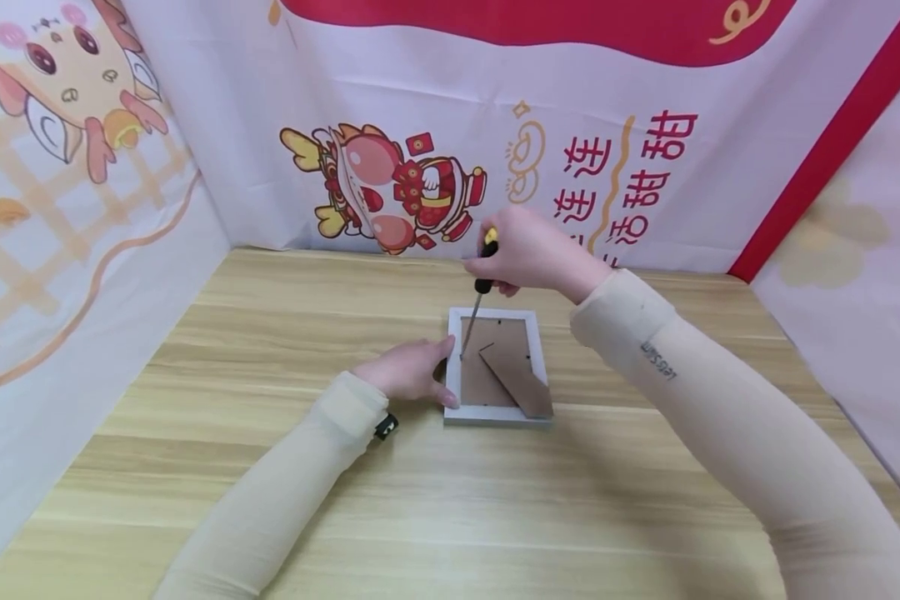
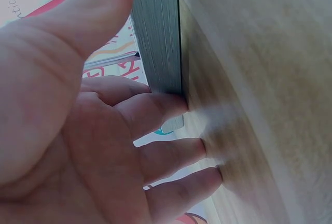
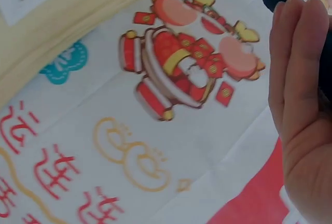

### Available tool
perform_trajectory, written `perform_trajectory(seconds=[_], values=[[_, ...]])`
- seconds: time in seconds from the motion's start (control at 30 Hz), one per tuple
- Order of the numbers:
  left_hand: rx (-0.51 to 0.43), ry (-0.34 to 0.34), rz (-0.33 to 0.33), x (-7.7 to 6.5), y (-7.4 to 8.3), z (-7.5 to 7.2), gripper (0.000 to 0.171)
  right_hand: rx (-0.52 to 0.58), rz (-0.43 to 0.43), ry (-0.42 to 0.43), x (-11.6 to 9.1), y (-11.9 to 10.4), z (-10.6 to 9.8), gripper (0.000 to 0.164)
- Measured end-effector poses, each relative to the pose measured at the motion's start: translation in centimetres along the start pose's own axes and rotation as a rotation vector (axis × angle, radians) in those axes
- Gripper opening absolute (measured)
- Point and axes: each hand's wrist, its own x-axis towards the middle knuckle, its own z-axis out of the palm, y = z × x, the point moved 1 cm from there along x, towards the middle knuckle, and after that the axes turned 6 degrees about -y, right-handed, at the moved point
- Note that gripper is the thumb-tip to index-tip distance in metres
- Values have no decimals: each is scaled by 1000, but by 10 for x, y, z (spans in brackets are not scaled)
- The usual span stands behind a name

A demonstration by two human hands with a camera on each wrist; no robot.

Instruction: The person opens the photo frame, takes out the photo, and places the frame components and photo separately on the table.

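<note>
A picture frame (image 1: pixel 453 367) with a pale border lies back side up on the wooden table, showing its brown backing board (image 1: pixel 480 387) and a slanting stand leg (image 1: pixel 521 385). Along its left side rests my left hand (image 1: pixel 408 371), thumb near the close corner. In the left wrist view, fairly straight fingers (image 2: pixel 155 112) touch the frame's side edge (image 2: pixel 158 42) and the tabletop. Above the frame, my right hand (image 1: pixel 528 250) grips a screwdriver (image 1: pixel 483 283) with a black and yellow handle. Its tip meets the backing's left inner edge. Small dark tabs dot the backing's rim.
The wooden table (image 1: pixel 330 517) runs back to a printed cloth (image 1: pixel 255 167) with cartoon figures and red lettering. More printed cloth hangs at the left and right sides. A corner of the frame shows in the right wrist view.
</note>
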Motion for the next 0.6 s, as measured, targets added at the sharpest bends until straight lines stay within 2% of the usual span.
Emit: perform_trajectory(seconds=[0.23, 0.6], values=[[22, -18, -1, 0, 1, -2, 104, -124, -26, -62, 10, -27, 2, 21], [41, -17, 20, 0, 1, -2, 103, -152, -36, -101, 16, -33, 2, 22]])
